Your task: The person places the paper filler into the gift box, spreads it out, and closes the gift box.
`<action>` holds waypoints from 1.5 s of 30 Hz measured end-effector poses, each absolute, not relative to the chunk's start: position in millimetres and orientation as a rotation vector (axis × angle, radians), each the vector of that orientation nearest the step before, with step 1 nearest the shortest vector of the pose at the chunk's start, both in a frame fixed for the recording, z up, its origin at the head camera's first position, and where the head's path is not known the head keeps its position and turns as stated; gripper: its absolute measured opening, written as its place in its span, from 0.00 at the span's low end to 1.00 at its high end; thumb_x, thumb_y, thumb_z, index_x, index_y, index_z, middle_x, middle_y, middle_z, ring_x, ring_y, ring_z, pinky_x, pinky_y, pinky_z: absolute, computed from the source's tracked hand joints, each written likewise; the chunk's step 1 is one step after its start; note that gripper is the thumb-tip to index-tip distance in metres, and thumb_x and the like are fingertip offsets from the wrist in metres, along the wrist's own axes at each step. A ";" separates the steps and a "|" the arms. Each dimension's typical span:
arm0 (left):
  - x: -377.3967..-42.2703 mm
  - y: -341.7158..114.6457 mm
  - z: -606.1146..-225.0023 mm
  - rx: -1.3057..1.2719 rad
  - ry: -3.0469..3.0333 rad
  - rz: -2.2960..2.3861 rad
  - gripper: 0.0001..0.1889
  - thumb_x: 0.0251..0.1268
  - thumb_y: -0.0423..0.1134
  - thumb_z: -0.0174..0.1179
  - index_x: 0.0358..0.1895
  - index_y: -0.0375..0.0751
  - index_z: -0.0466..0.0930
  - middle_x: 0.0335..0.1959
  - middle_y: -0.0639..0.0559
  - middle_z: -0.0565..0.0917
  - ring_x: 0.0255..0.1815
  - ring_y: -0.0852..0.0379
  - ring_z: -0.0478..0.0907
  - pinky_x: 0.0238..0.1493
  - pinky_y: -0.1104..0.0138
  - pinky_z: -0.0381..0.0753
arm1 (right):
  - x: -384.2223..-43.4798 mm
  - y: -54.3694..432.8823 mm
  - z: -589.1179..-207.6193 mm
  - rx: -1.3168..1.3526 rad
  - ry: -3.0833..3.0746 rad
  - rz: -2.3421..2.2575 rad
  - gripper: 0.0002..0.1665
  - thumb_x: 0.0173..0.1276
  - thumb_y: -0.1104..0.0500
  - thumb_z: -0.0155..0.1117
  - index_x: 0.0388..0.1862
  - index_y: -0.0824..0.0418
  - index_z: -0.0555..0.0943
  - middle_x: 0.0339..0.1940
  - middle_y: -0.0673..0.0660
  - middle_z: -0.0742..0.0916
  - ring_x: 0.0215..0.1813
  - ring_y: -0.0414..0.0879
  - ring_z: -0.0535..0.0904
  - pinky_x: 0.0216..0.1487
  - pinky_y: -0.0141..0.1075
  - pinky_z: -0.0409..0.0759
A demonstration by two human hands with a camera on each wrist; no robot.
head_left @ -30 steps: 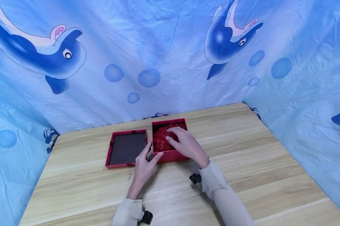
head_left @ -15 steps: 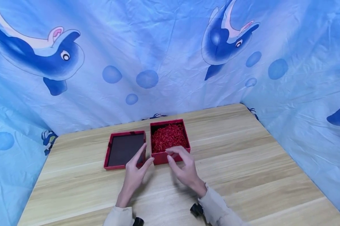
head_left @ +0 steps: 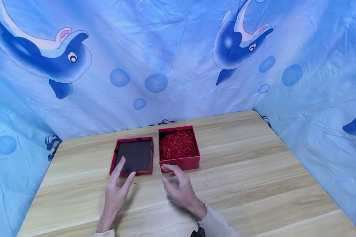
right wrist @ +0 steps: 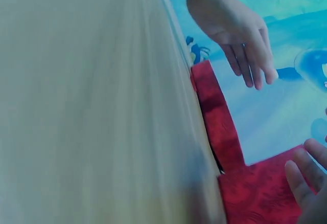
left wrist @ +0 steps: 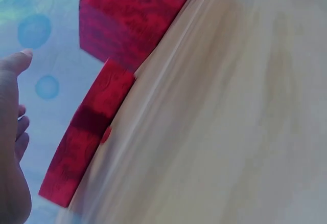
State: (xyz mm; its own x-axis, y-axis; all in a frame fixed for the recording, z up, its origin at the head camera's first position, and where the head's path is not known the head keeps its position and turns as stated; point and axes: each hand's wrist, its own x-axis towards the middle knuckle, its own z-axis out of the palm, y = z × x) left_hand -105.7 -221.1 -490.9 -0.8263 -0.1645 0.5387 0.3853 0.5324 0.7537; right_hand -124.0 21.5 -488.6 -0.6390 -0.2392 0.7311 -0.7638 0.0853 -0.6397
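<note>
A red square box (head_left: pixel 182 163) full of red shredded paper (head_left: pixel 178 144) sits toward the back of the table. Left of it lies its shallow red lid (head_left: pixel 138 153), black inside facing up. My left hand (head_left: pixel 115 196) hovers over the near edge of the lid, fingers extended and thumb apart, holding nothing. In front of the box is my right hand (head_left: pixel 180 192), fingers loosely bent, thumb and fingertips apart with nothing between them. The left wrist view has the lid's side wall (left wrist: pixel 87 132) beside the left hand (left wrist: pixel 11 137). Both hands appear in the right wrist view.
The wood-grain table (head_left: pixel 249 184) runs back to a blue cloth backdrop (head_left: pixel 178 65) printed with dolphins. A short dark curled strand (head_left: pixel 134 185) lies on the tabletop between the hands. The cloth also rises along the table's left and right sides.
My right hand has left the shredded paper and drawn back in front of the box. My left hand has moved left from beside the box to the lid's near edge.
</note>
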 end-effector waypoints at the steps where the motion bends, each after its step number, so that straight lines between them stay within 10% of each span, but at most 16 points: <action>1: -104.9 -224.7 -491.4 -0.169 -2.214 -1.263 0.38 0.63 0.25 0.70 0.77 0.46 0.71 0.76 0.46 0.71 0.77 0.47 0.65 0.72 0.76 0.60 | -123.2 19.9 -490.0 0.978 -1.941 1.576 0.29 0.65 0.74 0.67 0.65 0.73 0.75 0.55 0.68 0.85 0.54 0.60 0.83 0.48 0.49 0.87; 11: -99.1 -257.2 -493.6 0.027 -2.339 -1.222 0.41 0.65 0.31 0.72 0.80 0.41 0.63 0.80 0.46 0.64 0.80 0.46 0.59 0.75 0.74 0.55 | -120.9 0.0 -501.1 0.930 -2.091 1.699 0.32 0.71 0.67 0.68 0.72 0.71 0.71 0.65 0.69 0.81 0.57 0.64 0.83 0.56 0.49 0.84; 19: -100.4 -269.8 -490.9 0.187 -2.556 -1.274 0.49 0.69 0.47 0.71 0.84 0.40 0.50 0.81 0.36 0.58 0.78 0.28 0.54 0.75 0.38 0.54 | -120.0 -18.8 -505.3 0.825 -2.273 1.746 0.38 0.76 0.59 0.66 0.77 0.73 0.64 0.72 0.71 0.75 0.66 0.65 0.78 0.65 0.43 0.77; 37: -109.7 -278.3 -497.1 0.241 -2.656 -1.193 0.49 0.68 0.49 0.71 0.83 0.34 0.51 0.75 0.29 0.62 0.74 0.26 0.61 0.71 0.38 0.62 | -129.6 -60.0 -504.4 0.523 -2.558 1.566 0.47 0.75 0.56 0.68 0.81 0.74 0.56 0.81 0.68 0.62 0.80 0.58 0.60 0.75 0.47 0.63; 45: -112.1 -277.5 -499.6 0.235 -2.657 -1.092 0.44 0.69 0.49 0.71 0.79 0.31 0.60 0.71 0.25 0.65 0.40 0.39 0.74 0.55 0.43 0.76 | -141.9 -68.2 -504.6 0.446 -2.575 1.573 0.48 0.75 0.56 0.68 0.81 0.73 0.54 0.81 0.68 0.62 0.79 0.56 0.60 0.74 0.46 0.64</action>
State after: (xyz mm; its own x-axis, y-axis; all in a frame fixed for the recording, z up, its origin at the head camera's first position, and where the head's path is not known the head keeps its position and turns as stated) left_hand -112.1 -277.5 -499.6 -0.9535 -0.2447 0.1758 -0.0503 0.7046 0.7078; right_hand -141.9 -68.2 -504.6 -0.9532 -0.1993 0.2275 -0.2934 0.4266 -0.8555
